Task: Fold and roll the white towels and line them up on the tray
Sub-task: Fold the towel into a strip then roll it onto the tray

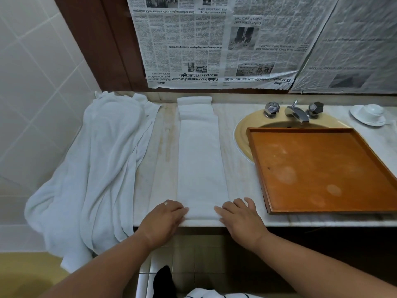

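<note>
Head view shows me the long folded towel lying as a narrow strip on the counter, running from the front edge back to the wall, where its far end climbs a little up the ledge. My left hand rests on the near left corner and my right hand on the near right corner; the grip on both sides is flat, fingers fairly straight and pressing the cloth down, pinching nothing, though I cannot see the thumbs. The tray sits bare over the sink, just beside the strip on the right, and a heap of loose towels hangs over the counter's left end. I judge the folding of this one done and the rolling about to start. To do it well I would tuck the near edge over tightly and evenly with both hands at once, keeping them the same distance in from the sides so the roll does not cone. I would push forward in short strokes, pressing down as I go, and watch that the long edges stay aligned. The raised far end may need flattening before the roll reaches it, or the last wrap will sit slack
</note>
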